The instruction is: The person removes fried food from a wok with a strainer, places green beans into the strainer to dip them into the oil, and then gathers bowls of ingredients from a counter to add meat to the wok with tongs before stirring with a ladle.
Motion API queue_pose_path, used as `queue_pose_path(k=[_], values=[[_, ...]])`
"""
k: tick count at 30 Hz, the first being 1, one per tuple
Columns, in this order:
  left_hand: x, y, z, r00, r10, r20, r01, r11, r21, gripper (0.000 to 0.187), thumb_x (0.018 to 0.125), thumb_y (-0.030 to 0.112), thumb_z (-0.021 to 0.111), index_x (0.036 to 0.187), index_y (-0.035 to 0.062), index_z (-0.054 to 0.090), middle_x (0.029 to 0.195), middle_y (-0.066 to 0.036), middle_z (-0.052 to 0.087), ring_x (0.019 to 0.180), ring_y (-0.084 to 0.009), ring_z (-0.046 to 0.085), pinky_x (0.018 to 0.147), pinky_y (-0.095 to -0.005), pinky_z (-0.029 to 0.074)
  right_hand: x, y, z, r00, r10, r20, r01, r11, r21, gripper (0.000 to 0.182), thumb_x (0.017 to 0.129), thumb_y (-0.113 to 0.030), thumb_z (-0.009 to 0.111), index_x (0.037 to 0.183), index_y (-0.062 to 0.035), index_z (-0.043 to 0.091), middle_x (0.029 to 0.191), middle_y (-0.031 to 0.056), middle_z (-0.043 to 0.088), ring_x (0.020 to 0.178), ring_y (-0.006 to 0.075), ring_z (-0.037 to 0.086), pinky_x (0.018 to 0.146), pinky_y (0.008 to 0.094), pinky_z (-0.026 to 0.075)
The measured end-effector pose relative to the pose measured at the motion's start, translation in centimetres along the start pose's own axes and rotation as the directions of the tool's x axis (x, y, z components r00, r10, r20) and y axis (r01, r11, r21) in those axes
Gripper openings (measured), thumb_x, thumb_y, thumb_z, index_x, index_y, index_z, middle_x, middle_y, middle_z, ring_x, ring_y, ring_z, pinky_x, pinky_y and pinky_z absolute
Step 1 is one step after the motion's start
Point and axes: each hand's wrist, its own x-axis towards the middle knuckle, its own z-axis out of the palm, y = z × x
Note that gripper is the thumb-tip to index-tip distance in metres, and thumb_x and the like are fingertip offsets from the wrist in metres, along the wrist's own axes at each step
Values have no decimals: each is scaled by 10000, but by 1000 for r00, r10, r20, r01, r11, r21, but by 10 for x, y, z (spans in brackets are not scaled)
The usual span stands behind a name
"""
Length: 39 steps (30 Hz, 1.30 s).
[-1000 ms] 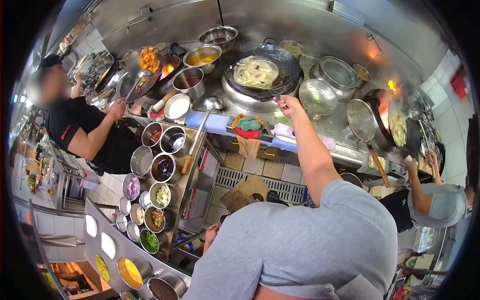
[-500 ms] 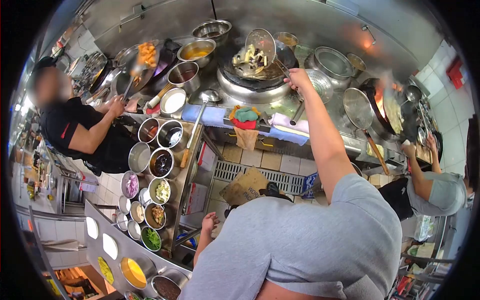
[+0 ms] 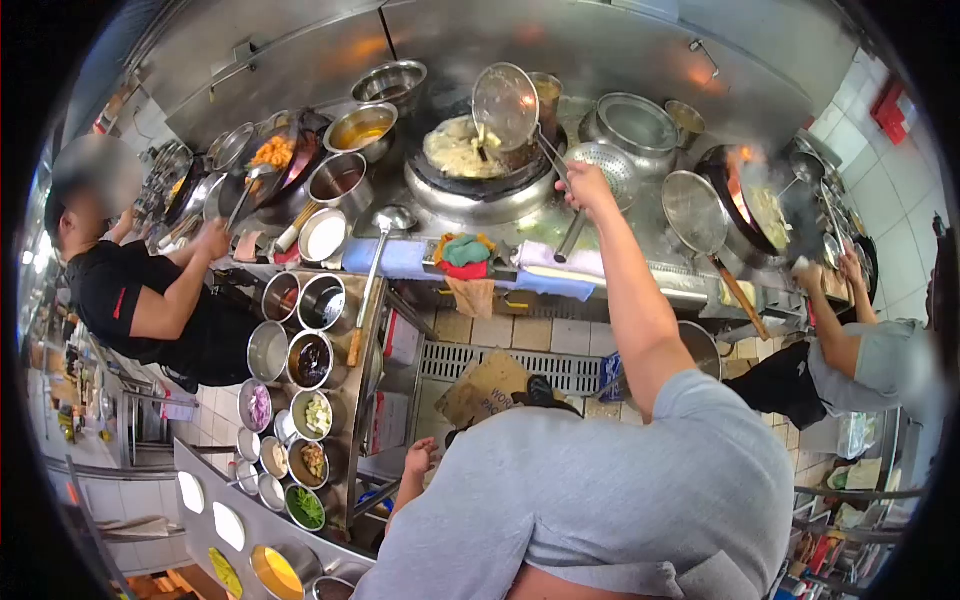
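Note:
My right hand (image 3: pixel 588 190) grips the handle of a round wire strainer (image 3: pixel 506 107), which is tilted on its side over the central wok (image 3: pixel 478 184). Pale, foaming food (image 3: pixel 458 148) fills the wok, and a few pieces fall from or cling to the strainer's lower edge. Low beside my body hangs my left hand (image 3: pixel 421 457), its fingers loosely spread and holding nothing. A perforated skimmer (image 3: pixel 606 172) lies just behind my right hand, partly hidden by it.
At left, a co-worker in black (image 3: pixel 140 290) works a wok of orange food (image 3: pixel 273 152). Another co-worker (image 3: pixel 870 365) stands right, by a flaming wok (image 3: pixel 745 205). Metal ingredient bowls (image 3: pixel 267 350) line the left counter. A ladle (image 3: pixel 394 218) lies across its corner.
The strainer has tipped further and its food has dropped into the wok. At left, the orange food has come down from the air into its wok. The whole view has shifted slightly.

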Motion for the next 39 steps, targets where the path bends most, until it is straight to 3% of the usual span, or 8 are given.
queue_pose_path(k=[11,14,16,23,28,29,37,39], values=[[52,-18,-5,1000,-3,-4,2,956,-293,240,822,135,496,1057,133,541,978,-50,592,679,-159,577,555,-250,419,-59,39,-72,998,32,-52,-7,903,429,399,860,-77,441,1252,-75,362,789,103,558,437,61,345,350,182,245],[34,-8,-2,998,-56,-8,52,964,-259,243,826,139,491,1064,145,537,980,-38,592,724,-161,591,571,-281,415,-68,67,-85,981,0,-196,37,982,185,408,840,-65,446,1245,-63,394,812,149,584,479,164,474,402,268,371],[23,-2,-1,995,-101,-1,99,974,-205,244,829,143,487,1068,155,533,982,-33,592,742,-164,595,586,-301,413,-62,100,-84,812,-471,-344,175,759,-628,415,791,-63,449,1201,6,435,888,223,591,643,285,576,580,349,461],[30,2,4,981,-194,0,190,962,-196,232,833,159,477,1060,183,519,1021,-11,580,778,-184,595,645,-376,392,-48,123,-80,891,-213,-401,-120,741,-661,391,795,-82,452,1182,-27,468,996,254,559,937,382,538,787,400,426],[37,15,13,995,-91,-29,81,967,-243,238,852,183,454,1082,174,515,993,-8,582,758,-176,582,651,-368,385,24,83,-103,710,-698,-93,513,603,-611,287,797,-80,450,1064,-14,531,742,97,578,603,156,527,563,308,436],[34,20,16,994,-106,-24,98,967,-234,238,852,183,454,1082,174,515,993,-8,582,758,-176,582,651,-368,385,32,43,-97,983,-163,-79,136,952,-276,211,828,-117,438,979,-31,558,669,52,545,502,111,477,439,270,374],[25,20,14,991,-25,-128,-19,943,-332,257,850,195,483,1104,164,512,976,-13,583,745,-163,579,605,-311,394,142,12,-47,972,-145,184,232,690,-686,19,784,-35,454,765,-32,453,601,60,487,406,112,414,327,274,312],[18,3,11,985,-12,-171,-52,929,-366,260,851,198,483,1106,160,509,976,-14,582,746,-168,580,602,-306,395,127,10,-39,868,398,296,-340,912,-230,68,779,-1,455,811,-55,426,644,67,477,405,89,386,325,228,314]])
